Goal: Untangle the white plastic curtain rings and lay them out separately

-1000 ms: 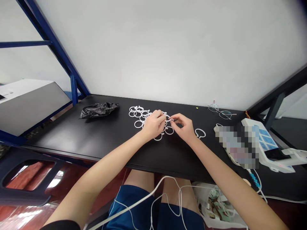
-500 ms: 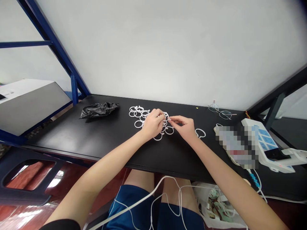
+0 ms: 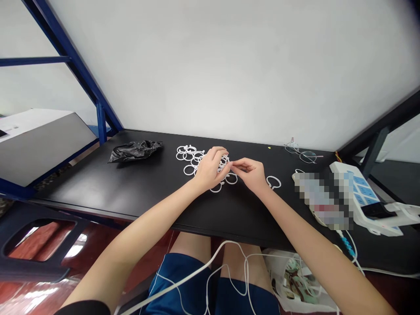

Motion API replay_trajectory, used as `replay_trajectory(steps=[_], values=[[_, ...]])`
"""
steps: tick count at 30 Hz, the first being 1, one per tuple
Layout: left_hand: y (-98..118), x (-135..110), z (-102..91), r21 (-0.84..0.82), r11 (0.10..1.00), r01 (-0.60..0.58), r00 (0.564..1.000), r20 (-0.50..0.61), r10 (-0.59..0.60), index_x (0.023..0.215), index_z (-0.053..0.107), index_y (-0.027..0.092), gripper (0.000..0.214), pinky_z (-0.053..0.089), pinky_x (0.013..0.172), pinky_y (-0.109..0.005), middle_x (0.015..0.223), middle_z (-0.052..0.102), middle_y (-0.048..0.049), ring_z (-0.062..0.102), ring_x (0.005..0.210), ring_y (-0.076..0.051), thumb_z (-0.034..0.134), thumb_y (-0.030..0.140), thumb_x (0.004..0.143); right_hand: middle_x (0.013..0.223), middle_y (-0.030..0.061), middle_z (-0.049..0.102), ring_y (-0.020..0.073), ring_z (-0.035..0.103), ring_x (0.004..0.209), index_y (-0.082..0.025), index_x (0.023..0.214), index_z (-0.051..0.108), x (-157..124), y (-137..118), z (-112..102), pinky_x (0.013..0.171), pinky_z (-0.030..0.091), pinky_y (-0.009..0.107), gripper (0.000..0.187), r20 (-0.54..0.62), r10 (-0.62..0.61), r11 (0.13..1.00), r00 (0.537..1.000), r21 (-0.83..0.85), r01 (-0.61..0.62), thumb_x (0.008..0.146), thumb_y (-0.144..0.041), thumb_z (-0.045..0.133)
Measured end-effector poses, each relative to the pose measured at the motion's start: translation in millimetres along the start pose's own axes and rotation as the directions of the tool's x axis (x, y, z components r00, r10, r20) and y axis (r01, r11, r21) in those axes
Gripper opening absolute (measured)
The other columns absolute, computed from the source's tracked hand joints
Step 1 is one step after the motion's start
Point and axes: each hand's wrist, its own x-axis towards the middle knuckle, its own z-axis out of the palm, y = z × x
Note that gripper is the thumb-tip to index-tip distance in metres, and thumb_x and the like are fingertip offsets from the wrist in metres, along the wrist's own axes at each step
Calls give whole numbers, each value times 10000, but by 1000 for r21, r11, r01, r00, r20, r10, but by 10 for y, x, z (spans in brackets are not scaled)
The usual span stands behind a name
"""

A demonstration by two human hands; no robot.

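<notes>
Several white plastic rings (image 3: 189, 169) with small knobs lie in an overlapping cluster on the black table (image 3: 154, 192). Over the right part of this cluster is my left hand (image 3: 210, 169), its thumb stretched apart from the fingers and rings showing in the gap. The thumb tip reaches the fingertips of my right hand (image 3: 251, 173). Those right fingertips are pinched together at the edge of a white ring, mostly covered by the hands. One separate white ring (image 3: 274, 182) lies just right of my right wrist.
A crumpled black plastic bag (image 3: 135, 151) is at the left. Glasses (image 3: 308, 156), a blurred-out phone (image 3: 323, 201) and a white power strip (image 3: 364, 197) are at the right. White cables (image 3: 226, 243) hang across my lap. A wall stands behind the table.
My left thumb has opened away from its fingers and stretched right toward the right fingertips, uncovering more rings. My right hand keeps its pinch in nearly the same place.
</notes>
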Motion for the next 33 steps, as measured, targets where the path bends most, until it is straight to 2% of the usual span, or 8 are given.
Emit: replay_trajectory(steps=[4,8,12,15,18,22,33], values=[[-25,-2,5,39,999,4,997,71,-7,821,550,172,237,466,660,-279,758,589,-39,561,693,-149,447,334,959,788,51,747,234,719,758,-196,776,716,-47,9,55,736,595,379,234,75,-8,1000,997,-26,10,754,-426,746],[-48,-9,23,41,999,-11,1000,11,10,699,513,178,279,398,550,-241,648,535,-4,470,555,-107,471,315,939,774,44,740,220,709,739,-197,757,696,-67,-7,80,716,584,357,204,106,-6,999,994,-32,10,762,-397,735],[-40,-9,40,47,999,-6,1000,-5,6,660,483,181,283,381,536,-232,620,507,2,448,534,-100,452,262,930,749,23,719,175,674,663,-202,803,677,-84,-57,89,666,564,314,152,151,-19,998,988,-55,28,776,-348,711],[-27,-12,33,65,998,-7,1000,19,6,625,451,183,314,375,536,-237,598,490,3,451,529,-103,431,245,932,684,0,676,142,617,591,-210,799,663,-98,-102,100,610,521,284,100,215,-90,975,972,-181,130,824,-304,640],[-23,-19,14,50,998,-23,998,52,21,592,419,184,351,360,525,-236,574,472,5,444,518,-102,403,231,940,624,-6,627,129,563,550,-205,725,636,-105,-132,111,548,452,263,141,272,-154,924,950,-301,236,843,-277,604],[-37,-28,2,31,998,-49,996,73,46,599,405,183,359,350,528,-228,577,469,7,447,523,-97,382,228,954,626,0,603,123,528,557,-202,695,621,-108,-130,113,553,406,254,186,293,-161,873,943,-403,274,856,-292,595],[-40,-40,28,30,999,-34,999,38,33,569,401,180,346,337,494,-224,557,496,9,423,496,-91,444,216,910,602,-8,573,107,487,529,-178,677,613,-107,-79,107,552,391,239,230,353,-172,878,919,-367,306,884,-273,574]])
